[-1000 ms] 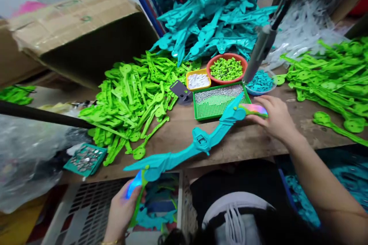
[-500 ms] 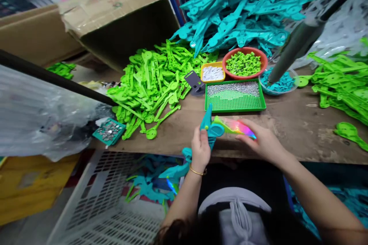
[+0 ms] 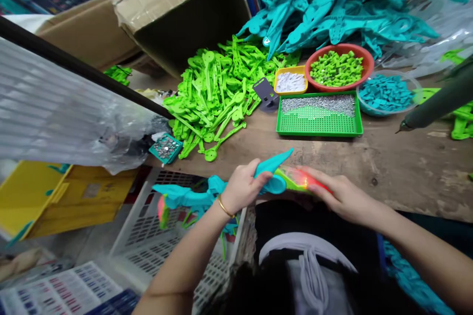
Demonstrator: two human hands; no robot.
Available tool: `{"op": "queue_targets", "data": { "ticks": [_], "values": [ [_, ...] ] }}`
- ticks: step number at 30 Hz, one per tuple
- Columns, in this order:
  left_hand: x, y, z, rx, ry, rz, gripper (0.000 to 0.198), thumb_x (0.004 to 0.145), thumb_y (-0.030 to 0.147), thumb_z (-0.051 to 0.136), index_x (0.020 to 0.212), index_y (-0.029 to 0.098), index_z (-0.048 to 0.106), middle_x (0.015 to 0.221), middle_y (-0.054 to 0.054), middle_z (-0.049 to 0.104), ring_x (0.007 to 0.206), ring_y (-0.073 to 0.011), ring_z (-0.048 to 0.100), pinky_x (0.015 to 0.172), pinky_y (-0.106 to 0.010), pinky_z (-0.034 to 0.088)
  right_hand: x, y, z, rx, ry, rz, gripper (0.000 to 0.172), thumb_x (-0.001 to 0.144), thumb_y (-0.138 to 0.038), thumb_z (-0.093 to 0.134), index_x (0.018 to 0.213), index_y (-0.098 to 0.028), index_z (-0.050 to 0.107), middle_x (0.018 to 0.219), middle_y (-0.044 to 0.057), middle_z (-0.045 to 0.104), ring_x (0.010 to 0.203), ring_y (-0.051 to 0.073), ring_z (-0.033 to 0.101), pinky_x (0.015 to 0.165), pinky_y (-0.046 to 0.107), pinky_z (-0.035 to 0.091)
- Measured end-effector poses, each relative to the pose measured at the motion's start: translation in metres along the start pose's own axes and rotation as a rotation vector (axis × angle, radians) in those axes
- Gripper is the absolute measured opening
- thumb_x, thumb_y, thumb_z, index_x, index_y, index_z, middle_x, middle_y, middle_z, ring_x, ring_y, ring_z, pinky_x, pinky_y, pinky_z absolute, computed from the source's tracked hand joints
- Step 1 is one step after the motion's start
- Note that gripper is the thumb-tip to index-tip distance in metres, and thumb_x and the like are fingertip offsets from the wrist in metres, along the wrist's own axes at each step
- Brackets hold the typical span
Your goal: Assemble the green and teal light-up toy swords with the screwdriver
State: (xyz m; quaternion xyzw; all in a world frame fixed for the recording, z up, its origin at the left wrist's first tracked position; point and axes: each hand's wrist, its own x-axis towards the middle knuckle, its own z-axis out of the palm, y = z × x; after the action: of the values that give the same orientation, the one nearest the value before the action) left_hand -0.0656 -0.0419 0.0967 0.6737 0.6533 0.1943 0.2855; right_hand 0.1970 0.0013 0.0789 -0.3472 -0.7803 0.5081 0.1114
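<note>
Partly hidden: we lose the middle of the turquoise bow-shaped toy point(image 3: 192, 198) behind the left hand point(image 3: 244, 187); right fingers cover the outer end of its green light-up handle point(image 3: 290, 181).
Cut off: turquoise pile point(image 3: 332, 24) at the top edge, grey screwdriver point(image 3: 436, 98) at the right edge.
Bow toy: in both hands at the bench's point(image 3: 391, 172) near edge, left end out over the white crate point(image 3: 136, 241).
Left fingers: wrapped round the turquoise part beside the handle joint.
Right hand point(image 3: 342, 194): thumb and fingers pinching the handle.
Counts: one toy held, two lit ends, one bracelet point(image 3: 224, 206), five small containers on the bench; green arm pile point(image 3: 210, 93) too tangled for us to count.
Versus half a second ago: left end swung up and outward from hanging low; handle glow pink-blue then, red now; we also see more of the yellow bin point(image 3: 81, 202).
</note>
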Motion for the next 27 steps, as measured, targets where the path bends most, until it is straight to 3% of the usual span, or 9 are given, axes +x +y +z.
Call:
{"op": "queue_targets", "data": {
  "ticks": [4, 9, 16, 18, 20, 23, 25, 27],
  "values": [
    [0.005, 0.005, -0.015, 0.05, -0.049, 0.007, 0.055, 0.093, 0.066, 0.019, 0.067, 0.022, 0.04, 0.056, 0.003, 0.043, 0.052, -0.0131, 0.043, 0.053, -0.027, 0.028, 0.003, -0.002, 0.011, 0.295, -0.084, 0.146, 0.057, 0.096, -0.052, 0.036, 0.149, -0.03, 0.034, 0.074, 0.0, 0.067, 0.051, 0.011, 0.059, 0.051, 0.024, 0.052],
    [0.011, 0.012, -0.016, 0.046, -0.009, -0.006, 0.046, 0.098, 0.049, 0.022, 0.066, 0.022, 0.04, 0.059, 0.002, 0.048, 0.056, -0.013, 0.047, 0.058, -0.027, 0.031, -0.004, 0.001, 0.016, 0.568, -0.068, 0.174, 0.059, 0.092, -0.053, 0.046, 0.146, -0.033, 0.036, 0.072, -0.002, 0.059, 0.052, 0.01, 0.056, 0.045, 0.02, 0.048],
    [0.019, 0.01, -0.014, 0.05, -0.028, -0.073, 0.05, 0.098, 0.05, 0.027, 0.065, 0.02, 0.049, 0.063, 0.0, 0.055, 0.062, -0.0143, 0.054, 0.061, -0.026, 0.038, -0.006, 0.005, 0.028, 0.801, 0.013, 0.224, 0.065, 0.086, -0.055, 0.057, 0.144, -0.032, 0.04, 0.071, -0.002, 0.059, 0.049, 0.007, 0.054, 0.04, 0.017, 0.044],
    [0.015, 0.01, -0.014, 0.105, 0.024, -0.063, 0.05, 0.099, 0.049, 0.025, 0.077, 0.018, 0.058, 0.073, -0.002, 0.064, 0.069, -0.0158, 0.06, 0.066, -0.026, 0.043, -0.004, 0.004, 0.03, 0.865, 0.014, 0.243, 0.066, 0.084, -0.057, 0.059, 0.143, -0.032, 0.042, 0.068, -0.002, 0.059, 0.047, 0.007, 0.053, 0.038, 0.016, 0.042],
    [0.007, 0.013, -0.012, 0.207, 0.111, 0.041, 0.046, 0.099, 0.048, 0.028, 0.107, 0.015, 0.06, 0.1, -0.008, 0.069, 0.091, -0.0192, 0.065, 0.08, -0.029, 0.048, -0.002, 0.0, 0.027, 0.932, 0.032, 0.273, 0.067, 0.084, -0.057, 0.059, 0.144, -0.032, 0.04, 0.066, -0.004, 0.058, 0.044, 0.006, 0.052, 0.036, 0.015, 0.041],
    [-0.004, 0.022, -0.004, 0.502, 0.154, 0.262, 0.055, 0.092, 0.05, 0.049, 0.136, 0.016, 0.045, 0.137, -0.017, 0.054, 0.125, -0.0299, 0.053, 0.099, -0.041, 0.045, 0.0, -0.005, 0.015, 1.023, 0.04, 0.331, 0.069, 0.086, -0.054, 0.058, 0.146, -0.032, 0.034, 0.063, -0.004, 0.06, 0.041, 0.008, 0.052, 0.034, 0.016, 0.04],
    [-0.007, 0.031, -0.001, 0.74, 0.121, 0.303, 0.053, 0.089, 0.042, 0.057, 0.136, 0.019, 0.046, 0.139, -0.019, 0.052, 0.125, -0.0351, 0.052, 0.096, -0.046, 0.048, 0.0, -0.005, 0.005, 1.05, -0.016, 0.343, 0.07, 0.086, -0.051, 0.058, 0.147, -0.031, 0.032, 0.064, -0.003, 0.062, 0.041, 0.01, 0.054, 0.033, 0.017, 0.041],
    [-0.005, 0.039, -0.002, 0.877, 0.064, 0.275, 0.048, 0.09, 0.032, 0.057, 0.135, 0.02, 0.047, 0.131, -0.018, 0.058, 0.115, -0.0331, 0.059, 0.088, -0.043, 0.052, 0.0, 0.0, -0.005, 0.994, -0.032, 0.309, 0.061, 0.087, -0.052, 0.055, 0.141, -0.026, 0.044, 0.067, 0.001, 0.066, 0.044, 0.012, 0.058, 0.036, 0.021, 0.045]
  ]
}}
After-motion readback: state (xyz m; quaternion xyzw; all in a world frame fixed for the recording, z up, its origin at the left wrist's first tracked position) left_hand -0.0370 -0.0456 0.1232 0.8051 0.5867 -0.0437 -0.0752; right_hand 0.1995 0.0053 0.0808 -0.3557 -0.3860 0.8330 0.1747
